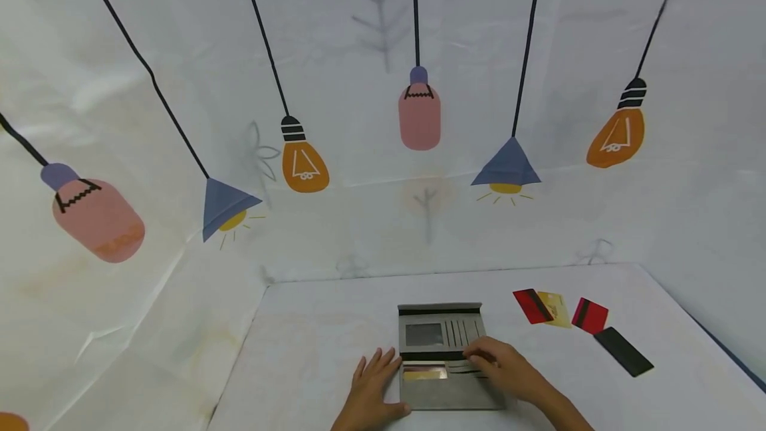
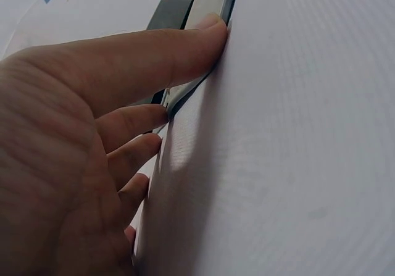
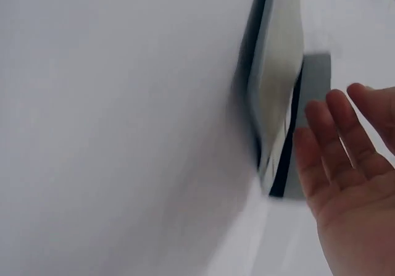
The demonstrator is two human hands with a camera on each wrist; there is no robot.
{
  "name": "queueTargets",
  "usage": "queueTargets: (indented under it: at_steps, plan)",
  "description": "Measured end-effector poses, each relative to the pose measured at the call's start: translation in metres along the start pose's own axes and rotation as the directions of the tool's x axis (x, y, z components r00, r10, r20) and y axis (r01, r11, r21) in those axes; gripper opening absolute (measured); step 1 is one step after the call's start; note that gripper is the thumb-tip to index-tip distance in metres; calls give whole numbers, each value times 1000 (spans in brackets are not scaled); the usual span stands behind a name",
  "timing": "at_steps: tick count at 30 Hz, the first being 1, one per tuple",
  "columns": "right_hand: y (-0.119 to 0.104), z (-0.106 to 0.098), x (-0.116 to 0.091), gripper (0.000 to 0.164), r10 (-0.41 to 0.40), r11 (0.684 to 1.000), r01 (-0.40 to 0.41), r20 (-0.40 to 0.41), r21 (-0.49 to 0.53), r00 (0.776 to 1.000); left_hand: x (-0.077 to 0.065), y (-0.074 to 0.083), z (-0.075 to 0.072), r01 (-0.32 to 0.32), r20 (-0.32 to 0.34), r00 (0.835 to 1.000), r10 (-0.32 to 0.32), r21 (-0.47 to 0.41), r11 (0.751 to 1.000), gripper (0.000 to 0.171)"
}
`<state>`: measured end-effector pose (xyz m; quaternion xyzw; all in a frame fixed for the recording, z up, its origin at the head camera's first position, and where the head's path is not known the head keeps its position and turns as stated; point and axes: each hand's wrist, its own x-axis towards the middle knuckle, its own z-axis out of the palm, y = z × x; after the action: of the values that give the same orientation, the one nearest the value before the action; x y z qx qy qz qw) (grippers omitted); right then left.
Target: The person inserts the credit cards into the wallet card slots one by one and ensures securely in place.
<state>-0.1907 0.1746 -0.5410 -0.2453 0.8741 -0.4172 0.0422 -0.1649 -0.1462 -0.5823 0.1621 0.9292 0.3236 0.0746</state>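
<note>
A grey bifold wallet (image 1: pixel 443 394) lies unfolded on the white table. Card slots and a dark window fill its upper half; a gold strip shows in a window of the lower half. My left hand (image 1: pixel 372 392) is spread at the wallet's left edge, and its thumb (image 2: pixel 179 54) rests against that edge in the left wrist view. Over the wallet's right side, by the middle fold, hovers my right hand (image 1: pixel 505 368). Its fingers (image 3: pixel 333 137) are gently bent in the right wrist view, with nothing visible in them. Whether they touch the slots cannot be told.
To the right on the table (image 1: pixel 317 331) lie a red card with a dark stripe (image 1: pixel 531 306), a gold card (image 1: pixel 558 311), another red card (image 1: pixel 591 316) and a black card (image 1: pixel 624 351). A white sheet printed with lamps (image 1: pixel 506 168) rises behind and at the left.
</note>
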Motion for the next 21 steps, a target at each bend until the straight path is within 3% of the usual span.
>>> queueTargets:
  at_steps: [6,9,13,18,21]
  plan:
    - [19,-37,-29,14,130,989,-137,-139,-47,982,1,-4,2,19,21,1000,-18,-30,999,89]
    - [30,-56,-44,12,212,967,-239,-239,-92,948,2,-5,3,28,29,999,-27,-35,999,89]
    - [50,-85,-64,15,321,910,-384,-323,-155,890,2,-4,4,26,32,999,-25,-32,999,89]
    - [75,-121,-89,26,437,846,-507,-333,-163,836,1,-2,3,15,29,999,-13,-37,999,88]
    - [87,-138,-103,39,515,798,-583,-328,-153,792,1,-1,2,12,28,1000,-11,-34,999,88]
